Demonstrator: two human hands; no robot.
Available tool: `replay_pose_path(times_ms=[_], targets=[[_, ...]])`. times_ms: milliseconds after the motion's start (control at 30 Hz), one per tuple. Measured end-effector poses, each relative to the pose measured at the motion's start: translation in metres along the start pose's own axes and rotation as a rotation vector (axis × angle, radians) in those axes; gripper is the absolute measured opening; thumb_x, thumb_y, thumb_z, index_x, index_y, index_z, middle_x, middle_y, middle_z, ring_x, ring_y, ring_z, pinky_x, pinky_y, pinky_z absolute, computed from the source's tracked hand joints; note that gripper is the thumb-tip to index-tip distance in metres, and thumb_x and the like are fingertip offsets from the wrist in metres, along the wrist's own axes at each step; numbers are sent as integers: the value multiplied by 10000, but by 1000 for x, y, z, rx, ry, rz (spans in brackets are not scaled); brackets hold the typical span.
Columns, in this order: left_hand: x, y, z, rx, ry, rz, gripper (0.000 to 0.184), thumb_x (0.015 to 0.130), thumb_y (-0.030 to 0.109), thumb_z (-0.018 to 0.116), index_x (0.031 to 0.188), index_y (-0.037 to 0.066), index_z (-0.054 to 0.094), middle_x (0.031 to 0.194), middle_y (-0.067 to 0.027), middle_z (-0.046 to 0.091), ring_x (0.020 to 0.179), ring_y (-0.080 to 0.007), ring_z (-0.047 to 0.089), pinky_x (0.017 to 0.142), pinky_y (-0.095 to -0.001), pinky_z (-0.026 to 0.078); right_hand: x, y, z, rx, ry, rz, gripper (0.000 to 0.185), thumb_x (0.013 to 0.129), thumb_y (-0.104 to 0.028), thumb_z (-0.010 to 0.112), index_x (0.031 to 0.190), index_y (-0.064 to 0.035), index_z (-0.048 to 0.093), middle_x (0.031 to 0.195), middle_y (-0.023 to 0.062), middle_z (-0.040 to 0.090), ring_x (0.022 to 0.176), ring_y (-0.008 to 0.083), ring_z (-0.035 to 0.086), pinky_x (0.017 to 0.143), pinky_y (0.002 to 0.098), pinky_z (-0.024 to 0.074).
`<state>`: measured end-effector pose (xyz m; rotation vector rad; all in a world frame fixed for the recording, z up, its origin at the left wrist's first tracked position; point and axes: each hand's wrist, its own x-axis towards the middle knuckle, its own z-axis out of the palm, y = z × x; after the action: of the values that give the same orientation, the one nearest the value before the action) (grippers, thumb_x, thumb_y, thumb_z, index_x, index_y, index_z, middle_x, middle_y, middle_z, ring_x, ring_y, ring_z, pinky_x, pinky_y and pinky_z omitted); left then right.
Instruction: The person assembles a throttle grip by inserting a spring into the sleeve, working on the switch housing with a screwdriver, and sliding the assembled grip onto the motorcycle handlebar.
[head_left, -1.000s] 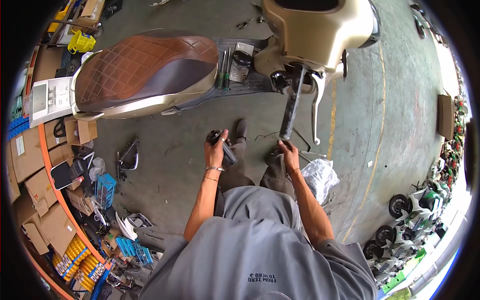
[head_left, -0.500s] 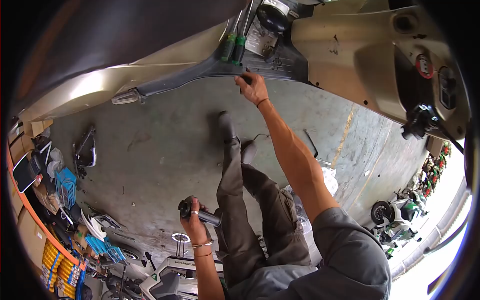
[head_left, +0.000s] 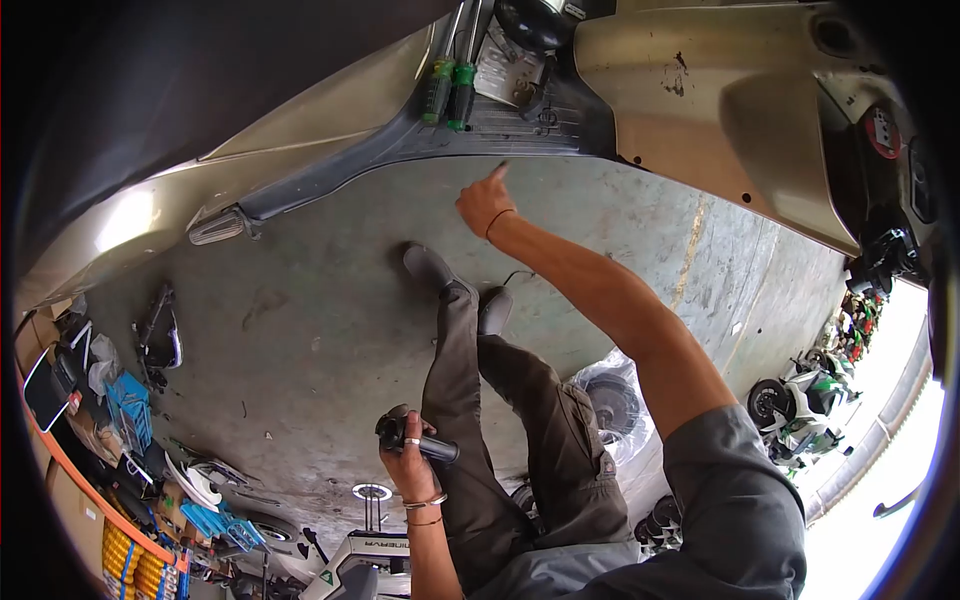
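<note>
My left hand [head_left: 408, 462], wearing a ring and bangles, is closed around a black twist grip [head_left: 437, 449] with a wider collar at one end, held beside my left thigh. My right hand [head_left: 484, 204] hovers just off the edge of a scooter's black footboard [head_left: 545, 140]. One digit stretches toward the board and the others are curled; whatever may lie inside them is hidden. On the footboard, two green-handled screwdrivers [head_left: 450, 95] lie side by side. A clear plate-like piece [head_left: 508, 76] and a round black part [head_left: 533, 24] are beyond them.
Gold body panels [head_left: 700, 110] frame the footboard, with a folded footpeg [head_left: 217, 226] at left. A plastic-wrapped wheel [head_left: 612, 402] lies right of my legs. Boxes, blue crates [head_left: 128, 405] and parts crowd the left side. A parked motorbike [head_left: 805, 405] stands at far right.
My right hand has drawn back from the footboard edge and one digit now points out. My left hand still holds the twist grip. The view has shifted, and the wrapped wheel shows more fully.
</note>
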<state>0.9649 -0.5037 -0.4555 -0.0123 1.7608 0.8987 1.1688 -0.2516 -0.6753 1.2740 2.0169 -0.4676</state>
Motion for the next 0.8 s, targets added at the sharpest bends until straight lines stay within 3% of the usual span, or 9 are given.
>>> replay_pose_path(times_ms=[67, 133, 233, 333, 400, 467, 533, 600, 800], targets=[[3, 6, 3, 63, -17, 13, 286, 912, 124, 730, 1136, -17, 620, 870, -62, 632, 738, -151, 595, 680, -309, 514, 0, -36, -6, -204, -80, -463, 171, 909, -175, 626, 983, -157, 779, 890, 46, 745, 909, 218, 708, 1199, 619, 175], [2, 17, 3, 50, -3, 26, 293, 914, 129, 729, 1142, -17, 618, 867, -62, 630, 736, -153, 595, 681, -308, 513, -12, -64, -20, 49, -91, -338, 152, 860, -209, 659, 909, -132, 780, 754, 68, 725, 777, 251, 711, 1195, 540, 246], [0, 30, 2, 17, 7, 52, 309, 913, 136, 733, 1152, -19, 614, 861, -60, 627, 733, -153, 596, 681, -307, 513, -23, -51, -32, 515, 295, -131, 200, 894, -251, 653, 891, -83, 762, 776, 140, 723, 775, 303, 709, 1170, 479, 300], [10, 30, -9, 37, 32, 58, 315, 924, 150, 722, 1163, -21, 610, 849, -58, 619, 726, -155, 596, 676, -304, 510, -14, -3, -17, 987, 719, -8, 287, 887, -294, 656, 869, -16, 725, 761, 182, 712, 752, 352, 698, 1033, 427, 452], [14, 29, -13, 63, 67, 46, 309, 932, 156, 713, 1163, -22, 609, 841, -57, 618, 721, -155, 595, 671, -301, 507, -7, 21, -2, 1446, 601, 342, 310, 889, -280, 671, 864, 27, 704, 787, 197, 718, 774, 363, 702, 850, 424, 539], [17, 25, -17, 58, 81, 33, 315, 940, 162, 702, 1181, -14, 601, 815, -55, 611, 700, -155, 586, 656, -296, 498, -18, 40, 9, 1755, 754, 626, 280, 891, -243, 678, 899, 37, 695, 809, 196, 721, 766, 378, 697, 739, 435, 551], [18, 27, -14, 38, 92, 32, 334, 938, 155, 703, 1205, -9, 588, 804, -53, 607, 691, -152, 580, 650, -294, 494, -17, 61, 57, 1491, 1009, 864, 305, 885, -181, 680, 1105, 29, 650, 999, 203, 699, 874, 379, 680, 813, 437, 536], [15, 32, -6, 31, 70, 15, 360, 933, 141, 706, 1232, -5, 570, 802, -52, 603, 675, -147, 573, 632, -292, 492, -36, 84, 61, 1204, 1035, 841, 518, 862, -149, 699, 1325, -7, 518, 1213, 213, 602, 1045, 386, 636, 896, 433, 518], [2, 53, 26, 143, -59, 40, 381, 910, 115, 735, 1229, -2, 564, 770, -44, 602, 618, -131, 555, 580, -281, 470, -22, 145, 26, 744, 892, 457, 606, 836, -120, 725, 1379, -27, 474, 1307, 201, 532, 1137, 435, 585, 957, 472, 501]])
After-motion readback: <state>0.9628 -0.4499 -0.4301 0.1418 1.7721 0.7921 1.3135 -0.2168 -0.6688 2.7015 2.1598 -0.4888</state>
